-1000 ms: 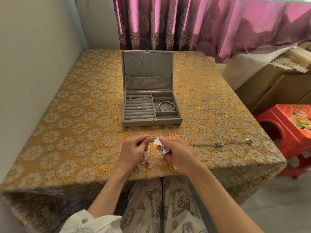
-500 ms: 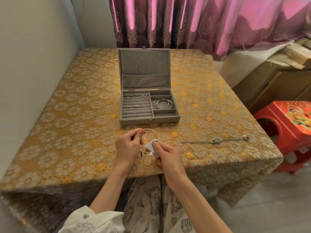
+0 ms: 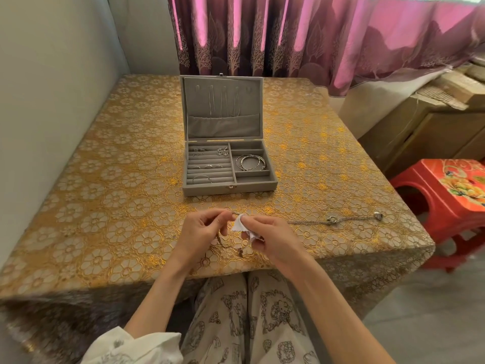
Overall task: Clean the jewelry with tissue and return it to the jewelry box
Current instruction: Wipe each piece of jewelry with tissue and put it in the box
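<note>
Head view — mid-task. Left hand (image 3: 203, 231) has its grip pinched on a thin bangle (image 3: 223, 243) at the near edge of the bench (image 3: 105, 206). Right hand (image 3: 273, 239) grasps a white tissue (image 3: 240, 224), pressed against the bangle's upper part. Wiping looks under way; return not yet done. Jewelry box (image 3: 228, 164) sits open, farther back, centre — rings on the left rolls, bangles in a right compartment. A chain necklace (image 3: 333, 220) lies on the bench to the right, outside the box; probably left to clean.
</note>
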The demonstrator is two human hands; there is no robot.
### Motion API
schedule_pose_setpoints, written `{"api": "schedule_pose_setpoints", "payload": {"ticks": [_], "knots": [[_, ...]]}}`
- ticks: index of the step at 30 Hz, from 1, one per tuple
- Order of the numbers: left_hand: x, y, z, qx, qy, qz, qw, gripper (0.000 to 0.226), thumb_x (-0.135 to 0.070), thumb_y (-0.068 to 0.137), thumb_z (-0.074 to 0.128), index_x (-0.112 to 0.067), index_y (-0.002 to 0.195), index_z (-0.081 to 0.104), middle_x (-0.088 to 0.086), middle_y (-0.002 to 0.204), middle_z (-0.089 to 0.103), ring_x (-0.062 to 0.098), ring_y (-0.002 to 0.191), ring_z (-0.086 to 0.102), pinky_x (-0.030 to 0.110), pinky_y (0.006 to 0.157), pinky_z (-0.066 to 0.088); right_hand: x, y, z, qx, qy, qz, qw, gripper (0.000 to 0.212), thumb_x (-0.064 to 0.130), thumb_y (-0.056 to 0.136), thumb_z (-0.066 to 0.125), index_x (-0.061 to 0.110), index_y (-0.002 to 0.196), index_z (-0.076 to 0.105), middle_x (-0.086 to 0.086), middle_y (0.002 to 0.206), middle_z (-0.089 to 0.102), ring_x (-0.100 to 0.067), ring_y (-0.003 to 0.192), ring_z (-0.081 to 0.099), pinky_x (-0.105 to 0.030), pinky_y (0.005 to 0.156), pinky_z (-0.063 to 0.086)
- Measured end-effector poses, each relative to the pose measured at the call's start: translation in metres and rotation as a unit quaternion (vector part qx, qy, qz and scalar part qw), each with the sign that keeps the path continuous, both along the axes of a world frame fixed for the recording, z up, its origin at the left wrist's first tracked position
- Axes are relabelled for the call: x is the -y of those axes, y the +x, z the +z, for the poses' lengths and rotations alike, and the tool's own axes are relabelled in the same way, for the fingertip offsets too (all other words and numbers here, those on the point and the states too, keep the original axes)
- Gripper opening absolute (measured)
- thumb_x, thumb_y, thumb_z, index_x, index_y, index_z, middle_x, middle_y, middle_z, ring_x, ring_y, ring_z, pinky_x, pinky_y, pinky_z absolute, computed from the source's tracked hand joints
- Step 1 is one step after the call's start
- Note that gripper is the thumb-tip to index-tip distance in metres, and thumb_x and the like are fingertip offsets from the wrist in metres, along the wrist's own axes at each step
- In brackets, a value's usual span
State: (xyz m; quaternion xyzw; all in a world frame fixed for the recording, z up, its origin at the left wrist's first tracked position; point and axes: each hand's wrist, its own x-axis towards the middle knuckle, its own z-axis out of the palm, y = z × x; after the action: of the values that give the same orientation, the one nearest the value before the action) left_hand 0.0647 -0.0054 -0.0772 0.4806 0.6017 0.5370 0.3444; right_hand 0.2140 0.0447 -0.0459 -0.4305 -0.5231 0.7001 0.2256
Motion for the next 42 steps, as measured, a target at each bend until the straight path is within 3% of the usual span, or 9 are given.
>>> {"api": "schedule_pose_setpoints", "payload": {"ticks": [4, 15, 21, 25, 28, 32, 35, 38, 42], "knots": [[0.000, 0.001, -0.004, -0.014, -0.007, 0.044, 0.999, 0.014, -0.016, 0.087, 0.060, -0.020, 0.079, 0.071, -0.005, 0.052, 0.060, 0.004, 0.043, 0.044, 0.014, 0.042, 0.036, 0.005, -0.004, -0.008, -0.079, -0.087, -0.028, 0.993, 0.016, 0.016, 0.089, 0.058, 0.010, 0.082, 0.071, 0.002, 0.065, 0.064, -0.015, 0.071, 0.047, -0.024, 0.054, 0.030], [-0.002, 0.002, -0.006, -0.012, -0.004, 0.068, 0.998, 0.015, -0.017, 0.088, 0.059, -0.012, 0.081, 0.072, -0.005, 0.051, 0.057, 0.003, 0.042, 0.044, 0.013, 0.042, 0.035, 0.012, 0.004, -0.022, -0.083, -0.010, -0.075, 0.994, 0.018, 0.029, 0.085, 0.062, 0.016, 0.084, 0.075, -0.013, 0.086, 0.055, -0.020, 0.074, 0.041, -0.028, 0.061, 0.032], [-0.003, 0.001, -0.008, 0.002, -0.002, 0.072, 0.997, 0.016, -0.019, 0.088, 0.059, -0.014, 0.082, 0.072, -0.003, 0.051, 0.057, 0.005, 0.041, 0.041, 0.015, 0.040, 0.033, 0.015, 0.008, -0.026, -0.131, -0.057, -0.122, 0.982, 0.015, 0.022, 0.082, 0.062, 0.014, 0.081, 0.075, -0.001, 0.081, 0.063, -0.010, 0.064, 0.045, -0.022, 0.058, 0.035], [-0.003, 0.002, -0.008, -0.019, 0.002, 0.082, 0.996, 0.015, -0.019, 0.088, 0.059, -0.015, 0.080, 0.072, -0.005, 0.050, 0.057, 0.003, 0.040, 0.043, 0.014, 0.041, 0.035, 0.017, 0.008, -0.026, -0.065, 0.026, -0.106, 0.992, 0.011, 0.017, 0.086, 0.062, 0.014, 0.085, 0.072, 0.010, 0.059, 0.060, -0.004, 0.052, 0.045, -0.017, 0.055, 0.036], [-0.003, 0.002, -0.008, -0.012, 0.000, 0.083, 0.996, 0.016, -0.020, 0.088, 0.059, -0.018, 0.078, 0.071, -0.003, 0.050, 0.057, 0.006, 0.041, 0.043, 0.015, 0.041, 0.035, 0.016, 0.005, -0.025, 0.009, 0.128, -0.089, 0.988, 0.015, 0.021, 0.088, 0.060, 0.012, 0.083, 0.070, 0.000, 0.067, 0.063, -0.006, 0.062, 0.053, -0.019, 0.060, 0.041], [-0.002, 0.001, -0.007, 0.019, -0.003, 0.091, 0.996, 0.017, -0.019, 0.090, 0.057, -0.015, 0.081, 0.070, -0.001, 0.052, 0.057, 0.009, 0.042, 0.042, 0.017, 0.039, 0.033, 0.015, -0.002, -0.023, 0.137, 0.285, -0.041, 0.948, 0.028, 0.027, 0.094, 0.049, 0.013, 0.075, 0.062, 0.005, 0.062, 0.051, -0.001, 0.054, 0.041, -0.016, 0.053, 0.032], [-0.002, 0.002, -0.005, 0.037, -0.005, 0.105, 0.994, 0.018, -0.020, 0.090, 0.056, -0.013, 0.082, 0.070, -0.004, 0.051, 0.055, 0.008, 0.041, 0.040, 0.016, 0.038, 0.032, 0.012, -0.005, -0.020, 0.165, 0.330, -0.045, 0.929, 0.029, 0.027, 0.096, 0.045, 0.015, 0.073, 0.058, 0.011, 0.061, 0.044, -0.003, 0.053, 0.040, -0.015, 0.051, 0.032], [-0.001, 0.002, -0.003, 0.049, -0.009, 0.111, 0.993, 0.019, -0.020, 0.090, 0.056, -0.011, 0.083, 0.070, -0.003, 0.052, 0.055, 0.007, 0.041, 0.041, 0.015, 0.038, 0.032, 0.009, -0.004, -0.024, 0.129, 0.287, -0.050, 0.948, 0.035, 0.029, 0.096, 0.044, 0.005, 0.080, 0.062, 0.005, 0.062, 0.047, -0.004, 0.051, 0.037, -0.015, 0.050, 0.028], [-0.001, 0.000, 0.001, 0.118, -0.003, 0.129, 0.985, 0.022, -0.019, 0.092, 0.054, -0.005, 0.081, 0.068, 0.003, 0.055, 0.054, 0.006, 0.039, 0.040, 0.013, 0.036, 0.031, 0.009, 0.009, -0.031, 0.024, 0.143, -0.095, 0.985, 0.036, 0.033, 0.093, 0.047, 0.003, 0.086, 0.066, -0.004, 0.070, 0.055, -0.015, 0.064, 0.045, -0.030, 0.063, 0.035]]}}
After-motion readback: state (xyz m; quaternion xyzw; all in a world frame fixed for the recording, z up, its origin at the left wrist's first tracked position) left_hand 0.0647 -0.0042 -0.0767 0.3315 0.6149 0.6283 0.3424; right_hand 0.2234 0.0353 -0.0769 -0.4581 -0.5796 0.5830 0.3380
